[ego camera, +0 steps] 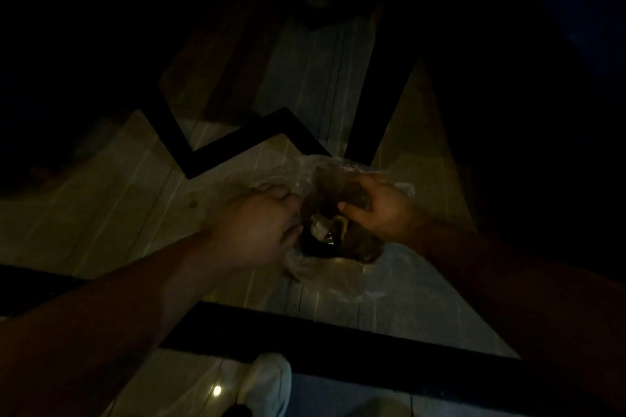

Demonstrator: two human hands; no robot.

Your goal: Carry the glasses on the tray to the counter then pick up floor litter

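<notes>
Floor [101, 213]: I am looking down at pale planks running in long strips, dim in very low light.
Dark frame [237, 142]: black bars are crossing the floor, one zigzagging beyond my hands and one lying across nearer to me.
Shoe [267, 382]: a pale shoe is showing at the bottom edge, just beside a small bright spot of light on the floor.
Plastic bag [305, 173]: a clear, crumpled bag is hanging open between both hands, above the floor.
Left hand [257, 230]: I am closing it in a fist on the bag's left edge.
Right hand [382, 210]: I am gripping the bag's right rim, fingers curled over it.
Litter [325, 230]: dark and pale scraps are sitting inside the bag; I cannot tell what they are.
</notes>
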